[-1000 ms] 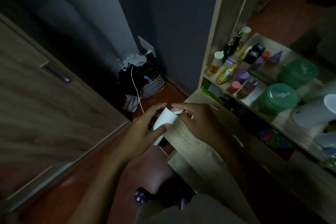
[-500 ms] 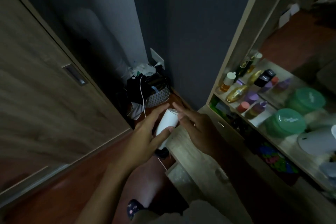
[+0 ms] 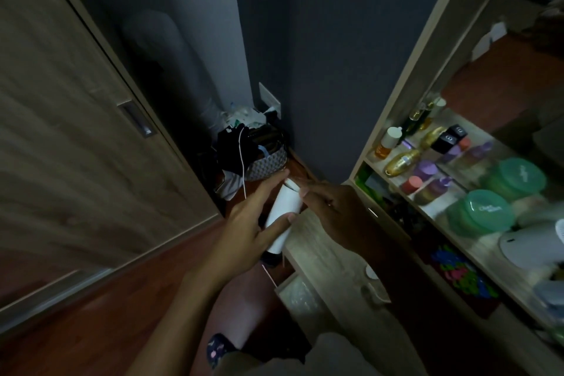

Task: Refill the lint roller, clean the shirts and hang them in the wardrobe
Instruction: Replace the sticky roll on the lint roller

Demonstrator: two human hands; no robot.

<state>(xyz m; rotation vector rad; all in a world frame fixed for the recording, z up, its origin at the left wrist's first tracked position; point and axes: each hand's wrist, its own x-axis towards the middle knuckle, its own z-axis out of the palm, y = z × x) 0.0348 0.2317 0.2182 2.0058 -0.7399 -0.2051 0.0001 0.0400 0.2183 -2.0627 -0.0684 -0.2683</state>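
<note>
A white lint roll (image 3: 282, 214) stands tilted in the middle of the head view, with a dark handle end (image 3: 271, 256) below it. My left hand (image 3: 250, 229) grips the roll, thumb across its front and fingers behind. My right hand (image 3: 332, 210) touches the roll's top end with its fingertips, where a small white piece (image 3: 292, 185) sticks out. No shirts are in view. The wooden wardrobe door (image 3: 76, 146) with a recessed handle fills the left.
A basket (image 3: 265, 162) of dark clutter and a white cable sits in the corner by a wall socket. A wooden top (image 3: 329, 256) lies under my right arm. Shelves (image 3: 457, 192) at right hold bottles and green-lidded jars. The floor is red-brown wood.
The view has tipped up and moved closer. My right hand's fingers have shifted along the top of the roll, and my left hand keeps its grip.
</note>
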